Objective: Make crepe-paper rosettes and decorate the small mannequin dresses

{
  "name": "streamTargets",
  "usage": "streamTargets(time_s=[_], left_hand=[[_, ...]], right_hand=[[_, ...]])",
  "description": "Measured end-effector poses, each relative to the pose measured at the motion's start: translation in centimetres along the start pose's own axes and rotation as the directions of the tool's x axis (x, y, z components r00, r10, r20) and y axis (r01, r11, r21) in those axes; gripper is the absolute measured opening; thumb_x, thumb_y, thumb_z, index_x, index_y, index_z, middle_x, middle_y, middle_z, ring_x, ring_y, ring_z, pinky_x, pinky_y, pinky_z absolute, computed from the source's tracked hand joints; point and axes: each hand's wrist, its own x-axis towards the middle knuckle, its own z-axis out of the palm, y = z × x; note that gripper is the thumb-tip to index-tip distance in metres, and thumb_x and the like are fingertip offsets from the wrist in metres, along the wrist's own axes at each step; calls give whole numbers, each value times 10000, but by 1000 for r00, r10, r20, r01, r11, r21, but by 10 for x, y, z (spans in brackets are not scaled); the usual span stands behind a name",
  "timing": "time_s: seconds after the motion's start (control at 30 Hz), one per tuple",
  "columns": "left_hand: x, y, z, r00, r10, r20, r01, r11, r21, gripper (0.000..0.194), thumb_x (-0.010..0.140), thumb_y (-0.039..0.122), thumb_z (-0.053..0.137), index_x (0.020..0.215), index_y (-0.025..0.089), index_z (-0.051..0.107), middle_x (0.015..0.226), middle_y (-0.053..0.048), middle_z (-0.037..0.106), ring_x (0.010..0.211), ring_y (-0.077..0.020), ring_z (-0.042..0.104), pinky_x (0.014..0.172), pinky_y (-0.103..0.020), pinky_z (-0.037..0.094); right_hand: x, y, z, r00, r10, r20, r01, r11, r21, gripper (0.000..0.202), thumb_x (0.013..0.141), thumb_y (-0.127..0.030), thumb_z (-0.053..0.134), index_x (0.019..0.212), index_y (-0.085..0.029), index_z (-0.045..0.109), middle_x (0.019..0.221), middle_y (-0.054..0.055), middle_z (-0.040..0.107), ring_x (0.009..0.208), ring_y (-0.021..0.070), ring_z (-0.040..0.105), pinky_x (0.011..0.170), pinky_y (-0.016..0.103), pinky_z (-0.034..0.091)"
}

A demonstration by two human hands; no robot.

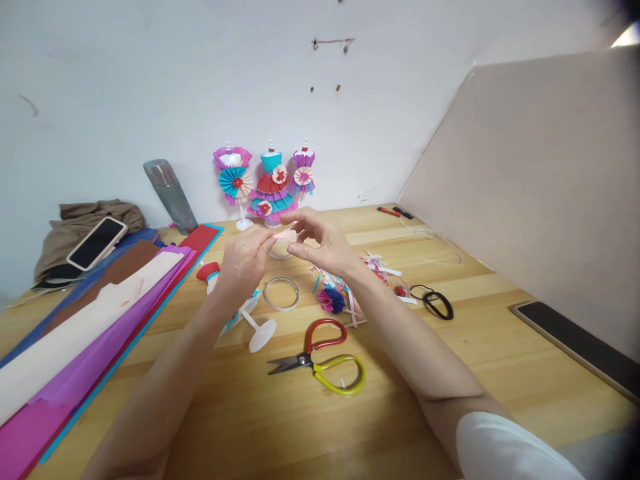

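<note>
My left hand [246,261] is closed in a pinch on a small piece of pale pink paper [285,235], which seems to be folded. Close by on the right is my right hand [320,241], its thumb and fingers apart around the paper's free end. Behind my left hand and forearm lies a small dress-form stand with a white round base [263,335] and red paper on top, partly hidden. A roll of clear tape [281,293] lies flat below the hands. Scissors [303,361] with one red and one yellow handle rest nearer to me, blades parted and pointing left.
Three paper-dressed mannequins [271,180] stand by the wall. Crepe paper sheets [100,313], a phone [97,243] and a grey bottle [171,197] are at left. Paper scraps [383,267], a purple-and-blue paper fan [333,300], a black cord [440,303] and a dark flat device [570,340] are at right.
</note>
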Motion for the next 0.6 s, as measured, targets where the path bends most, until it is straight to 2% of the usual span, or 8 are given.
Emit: streamTargets(time_s=[0.1, 0.23, 0.33, 0.47, 0.6], left_hand=[[1, 0, -2, 998, 50, 33, -49, 999, -13, 232, 927, 218, 477, 836, 163, 683, 742, -54, 663, 696, -181, 593, 663, -282, 432], [2, 1, -3, 991, 87, 100, -80, 994, -72, 241, 931, 234, 474, 862, 174, 698, 777, -55, 687, 728, -181, 606, 687, -282, 445], [3, 2, -4, 987, 88, 136, -71, 990, -121, 253, 931, 267, 481, 840, 182, 701, 736, -42, 679, 690, -170, 597, 659, -274, 442], [6, 2, -7, 980, 106, 168, -73, 980, -187, 235, 906, 293, 523, 796, 196, 706, 719, -34, 680, 670, -163, 595, 638, -264, 437], [8, 3, -10, 970, 111, 215, -60, 971, -233, 233, 892, 286, 535, 779, 208, 723, 720, -27, 689, 665, -161, 593, 648, -262, 440]], right_hand=[[-1, -1, 0, 1000, 3, 1, -2, 999, -50, 372, 714, -427, 762, 1006, -214, 673, 1047, 59, 667, 841, 160, 587, 688, 288, 482], [-3, -3, 2, 997, 76, -29, -79, 988, -134, 258, 751, -406, 734, 814, -161, 683, 769, 33, 659, 664, 129, 550, 609, 273, 424], [-3, -6, -2, 993, 122, -6, -122, 983, -134, 241, 750, -388, 731, 709, -158, 672, 629, 0, 608, 580, 108, 500, 548, 253, 376], [-1, -6, -10, 975, 192, 116, -202, 976, 80, 294, 677, -424, 792, 663, -166, 652, 576, -22, 597, 533, 94, 509, 513, 233, 388], [1, 4, -12, 932, 270, 241, -337, 889, 310, 361, 603, -462, 835, 629, -157, 642, 545, -23, 607, 479, 88, 529, 491, 229, 417]])
